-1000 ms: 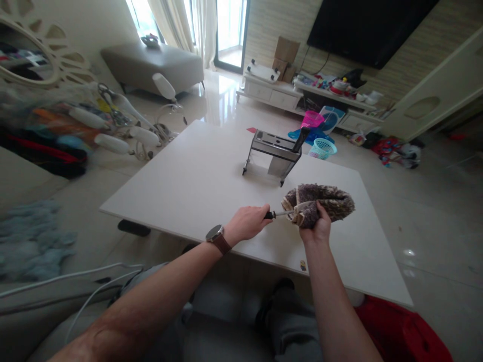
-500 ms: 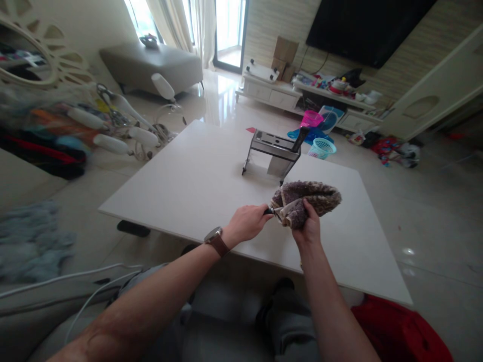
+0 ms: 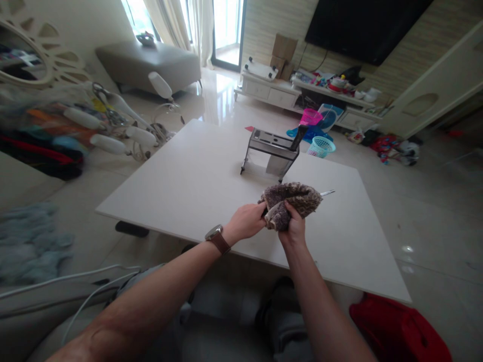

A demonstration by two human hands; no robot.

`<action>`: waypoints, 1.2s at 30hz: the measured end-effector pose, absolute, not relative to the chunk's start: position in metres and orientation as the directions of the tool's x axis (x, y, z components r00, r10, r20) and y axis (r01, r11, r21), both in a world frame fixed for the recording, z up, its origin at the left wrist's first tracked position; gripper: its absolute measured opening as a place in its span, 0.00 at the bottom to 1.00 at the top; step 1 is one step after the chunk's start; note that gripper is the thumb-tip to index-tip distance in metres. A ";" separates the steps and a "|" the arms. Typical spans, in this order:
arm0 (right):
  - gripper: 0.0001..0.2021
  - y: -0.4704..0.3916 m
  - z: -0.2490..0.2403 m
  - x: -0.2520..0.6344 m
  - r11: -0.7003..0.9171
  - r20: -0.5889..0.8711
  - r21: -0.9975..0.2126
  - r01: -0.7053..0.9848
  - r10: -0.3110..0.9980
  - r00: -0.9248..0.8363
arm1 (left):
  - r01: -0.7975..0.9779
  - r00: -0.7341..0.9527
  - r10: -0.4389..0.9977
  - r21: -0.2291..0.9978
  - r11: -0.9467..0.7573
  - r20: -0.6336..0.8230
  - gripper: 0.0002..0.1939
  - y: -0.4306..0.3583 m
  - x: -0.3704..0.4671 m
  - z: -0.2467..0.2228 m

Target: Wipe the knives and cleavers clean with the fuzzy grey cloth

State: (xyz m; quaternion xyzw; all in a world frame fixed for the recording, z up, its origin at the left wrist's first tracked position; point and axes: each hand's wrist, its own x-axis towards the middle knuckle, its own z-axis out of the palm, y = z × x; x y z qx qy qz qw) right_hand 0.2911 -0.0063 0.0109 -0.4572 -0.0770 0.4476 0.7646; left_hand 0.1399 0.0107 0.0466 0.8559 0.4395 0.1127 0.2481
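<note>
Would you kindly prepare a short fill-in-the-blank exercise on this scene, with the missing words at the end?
1. The right hand grips the cloth, while the watch is on the ____ wrist.
2. Seen from the camera, a metal tip pokes out past the cloth's ____ edge.
3. The slotted rack stands on a table whose colour is ____.
4. Behind the turquoise basket is another basket coloured ____.

Missing words: left; right; white; pink.

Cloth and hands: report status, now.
Right hand holding bunched brown cloth. Left hand closed on mostly hidden black handle. Metal tip poking from cloth's right end. Metal rack standing just beyond, on white table.
</note>
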 end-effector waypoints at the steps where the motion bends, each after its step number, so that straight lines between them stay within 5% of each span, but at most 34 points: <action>1: 0.18 -0.005 0.011 0.294 0.179 -0.302 -0.758 -0.628 0.756 0.580 | 0.692 0.591 0.806 0.529 -0.492 -0.023 0.15 0.012 0.139 0.047; 5: 0.15 -0.003 0.017 0.309 0.175 -0.340 -0.721 -0.671 0.754 0.562 | 0.671 0.603 0.797 0.547 -0.500 -0.012 0.21 0.017 0.129 0.051; 18: 0.07 -0.004 0.016 0.371 0.217 -0.326 -0.719 -0.661 0.734 0.596 | 0.710 0.597 0.802 0.465 -0.528 0.000 0.17 0.035 0.108 0.054; 24: 0.08 -0.004 0.027 0.354 0.208 -0.296 -0.715 -0.667 0.774 0.560 | 0.695 0.518 0.852 0.618 -0.367 -0.076 0.20 0.036 0.108 0.054; 30: 0.18 -0.008 0.027 0.299 0.162 -0.266 -0.744 -0.648 0.818 0.510 | 0.474 0.533 0.846 0.832 -0.289 -0.010 0.22 0.028 0.130 0.042; 36: 0.21 -0.010 0.017 0.274 0.162 -0.237 -0.808 -0.567 0.792 0.563 | 0.455 0.519 0.854 0.861 -0.227 -0.048 0.21 0.020 0.142 0.037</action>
